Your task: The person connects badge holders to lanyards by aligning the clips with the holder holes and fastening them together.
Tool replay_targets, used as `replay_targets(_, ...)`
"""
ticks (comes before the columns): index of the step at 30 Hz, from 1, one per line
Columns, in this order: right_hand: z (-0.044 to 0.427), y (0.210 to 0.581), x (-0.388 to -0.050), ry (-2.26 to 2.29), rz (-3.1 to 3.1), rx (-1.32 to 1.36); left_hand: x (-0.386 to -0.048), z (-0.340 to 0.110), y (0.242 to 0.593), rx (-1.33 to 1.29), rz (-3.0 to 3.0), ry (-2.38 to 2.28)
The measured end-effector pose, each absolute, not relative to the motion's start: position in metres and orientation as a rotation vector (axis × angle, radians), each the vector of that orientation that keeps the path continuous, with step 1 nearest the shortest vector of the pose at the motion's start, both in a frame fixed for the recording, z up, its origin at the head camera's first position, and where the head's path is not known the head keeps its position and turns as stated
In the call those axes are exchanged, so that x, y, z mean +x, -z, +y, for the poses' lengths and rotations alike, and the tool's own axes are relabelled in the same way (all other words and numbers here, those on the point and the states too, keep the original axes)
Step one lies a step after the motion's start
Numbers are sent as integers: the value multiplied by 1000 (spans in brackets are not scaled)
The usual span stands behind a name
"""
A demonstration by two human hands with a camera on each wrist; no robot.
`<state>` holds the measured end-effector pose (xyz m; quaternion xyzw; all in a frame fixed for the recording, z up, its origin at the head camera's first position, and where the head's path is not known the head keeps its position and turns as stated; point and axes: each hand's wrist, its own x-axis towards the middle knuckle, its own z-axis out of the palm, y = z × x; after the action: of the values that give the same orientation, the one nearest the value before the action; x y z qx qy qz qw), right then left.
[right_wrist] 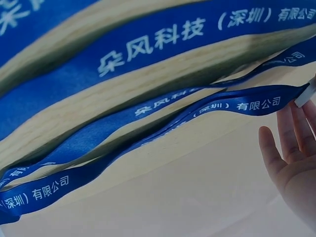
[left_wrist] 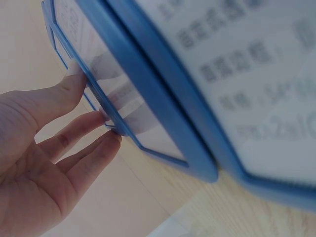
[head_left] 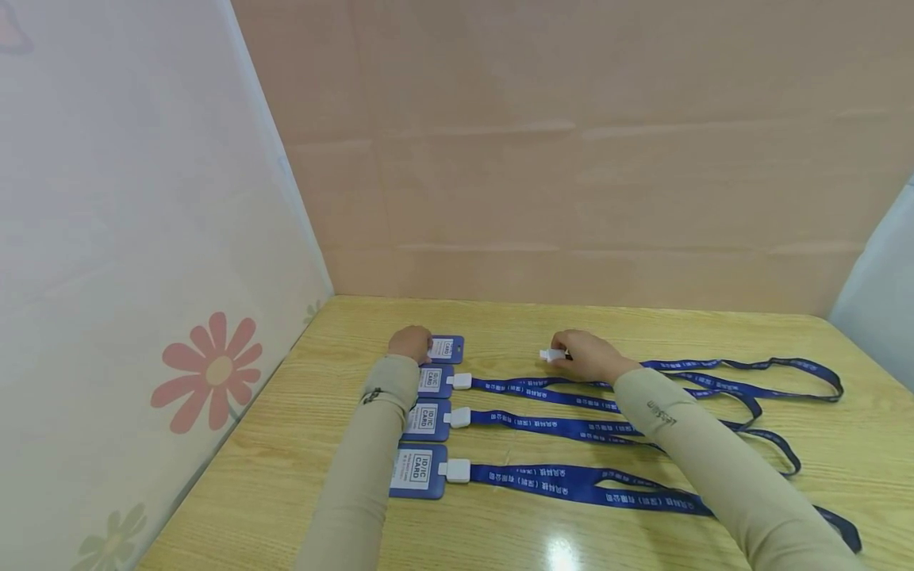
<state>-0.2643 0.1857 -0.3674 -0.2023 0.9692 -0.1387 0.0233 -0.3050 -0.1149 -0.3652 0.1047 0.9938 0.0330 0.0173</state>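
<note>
At the far end of a column of blue ID card holders, my left hand (head_left: pixel 410 342) pinches the left edge of the farthest card holder (head_left: pixel 457 350). In the left wrist view, the thumb and fingertips (left_wrist: pixel 74 74) meet that holder's edge, partly behind the nearer holder. My right hand (head_left: pixel 589 355) is apart from it to the right, pinching the white clip (head_left: pixel 550 354) of the farthest blue lanyard (head_left: pixel 731 365). The clip is off the holder, its end pointing left. The lanyard strap (right_wrist: pixel 261 101) trails from the fingers in the right wrist view.
Nearer, three card holders (head_left: pixel 437 490) lie in the column, each joined by a white clip (head_left: pixel 458 471) to a blue printed lanyard (head_left: pixel 524 477) stretching right. The straps lie side by side on the wooden table (head_left: pixel 286 444). Walls stand behind and at the left.
</note>
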Motion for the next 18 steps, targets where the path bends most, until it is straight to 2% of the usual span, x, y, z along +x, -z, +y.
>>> replay_targets(4, 184, 368, -264, 428, 3002, -638, -308, -115, 366, 313, 3074, -97)
replay_targets(8, 184, 369, -264, 424, 3008, -648, -329, -117, 381, 285, 3031, -88)
replay_targets(12, 183, 370, -265, 423, 3021, -681, -380, -132, 436, 388, 3095, -42)
replay_targets(14, 183, 370, -266, 424, 3021, -694, -374, -131, 431, 400, 3106, -34)
replay_targets(18, 183, 371, -266, 425, 3015, -707, -321, -116, 375, 302, 3038, -68)
